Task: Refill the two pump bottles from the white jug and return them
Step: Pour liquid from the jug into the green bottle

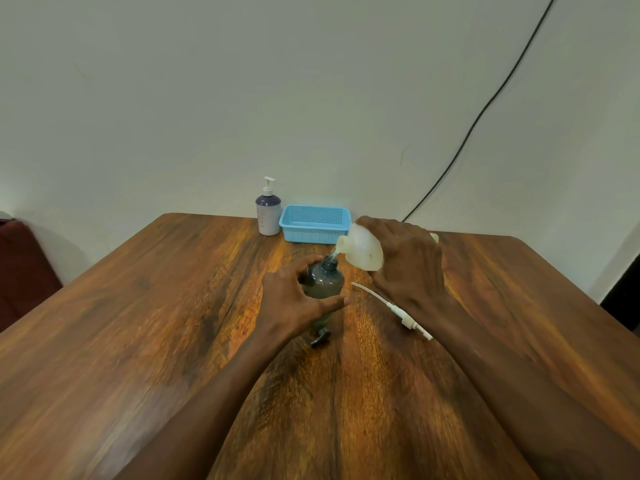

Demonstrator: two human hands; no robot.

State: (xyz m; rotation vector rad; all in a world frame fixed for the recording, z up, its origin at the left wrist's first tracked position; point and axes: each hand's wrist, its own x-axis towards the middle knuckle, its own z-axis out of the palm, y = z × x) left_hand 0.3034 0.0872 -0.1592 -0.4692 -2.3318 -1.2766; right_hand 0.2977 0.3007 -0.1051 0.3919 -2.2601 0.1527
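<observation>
Brown wood grain across the whole worktop [138, 323] in the head view, pale wall behind. Near the middle, upright on the wood, a dark bottle [325, 278], translucent, neck open. Gripped by the left hand [294, 299], fingers behind and thumb in front, curled round the body. Just up and to the right, a white jug [360, 251], tipped with its spout over the bottle's neck; between spout and neck, a thin bluish stream [334, 252]. Grasped from above by the right hand [405, 261], fingers wrapped over the jug's body. Flat on the wood under the right wrist, a white pump head [391, 308], long dip tube pointing toward the bottle. On the near side of the bottle, partly hidden by the left wrist, a dark pump top [320, 337]. At the far edge, against the wall, a second pump bottle [268, 213], pale with a dark upper band, white pump fitted, upright, just left of a light blue basket [315, 223]. On the wall at right, a black cable [485, 109], slanting down behind the worktop.
</observation>
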